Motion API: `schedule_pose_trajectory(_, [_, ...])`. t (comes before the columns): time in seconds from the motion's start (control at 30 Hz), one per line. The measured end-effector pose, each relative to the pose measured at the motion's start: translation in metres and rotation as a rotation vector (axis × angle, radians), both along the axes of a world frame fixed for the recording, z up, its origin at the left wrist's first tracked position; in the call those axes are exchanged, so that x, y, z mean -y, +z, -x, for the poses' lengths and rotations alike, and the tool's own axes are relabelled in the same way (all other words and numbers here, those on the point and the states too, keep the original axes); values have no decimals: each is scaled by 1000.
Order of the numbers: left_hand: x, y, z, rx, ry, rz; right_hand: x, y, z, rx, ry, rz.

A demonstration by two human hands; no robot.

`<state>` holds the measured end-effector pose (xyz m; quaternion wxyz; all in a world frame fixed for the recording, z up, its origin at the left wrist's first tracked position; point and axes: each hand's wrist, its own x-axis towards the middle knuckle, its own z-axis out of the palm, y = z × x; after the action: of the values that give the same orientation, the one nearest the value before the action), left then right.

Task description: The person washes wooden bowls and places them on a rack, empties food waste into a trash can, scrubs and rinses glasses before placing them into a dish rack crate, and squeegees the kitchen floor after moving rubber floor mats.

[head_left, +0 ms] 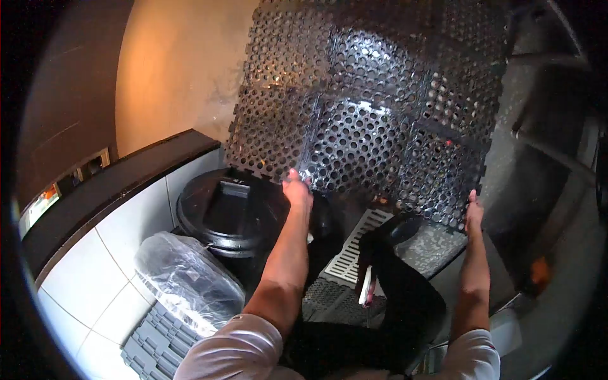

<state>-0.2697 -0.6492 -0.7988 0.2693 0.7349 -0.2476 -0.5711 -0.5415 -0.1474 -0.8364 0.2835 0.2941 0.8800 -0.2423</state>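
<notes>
A large black perforated floor mat (361, 130), made of interlocking tiles full of round holes, is raised in front of me and looks wet and shiny. My left hand (296, 189) grips its lower edge near the middle-left, fingers closed at the rim. At the mat's lower right corner, my right hand (473, 214) is closed on the edge. Under the left part of the mat stands a black lidded bin (234, 221), partly covered by my left forearm.
A clear plastic-wrapped bundle (190, 272) lies beside the bin, above grey ridged plastic pieces (161, 345). A white slotted drain grate (358, 247) is in the floor by my legs. At left runs a low tiled wall (107, 253) with a dark ledge (120, 190).
</notes>
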Motion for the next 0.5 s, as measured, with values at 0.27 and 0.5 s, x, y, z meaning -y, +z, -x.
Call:
schedule_pose_trajectory(0.27, [-3, 32, 21, 45, -42, 130, 2, 10, -11, -89, 122, -136])
schedule_pose_trajectory(0.5, [-7, 125, 75, 263, -77, 198, 18, 12, -16, 4, 193, -193])
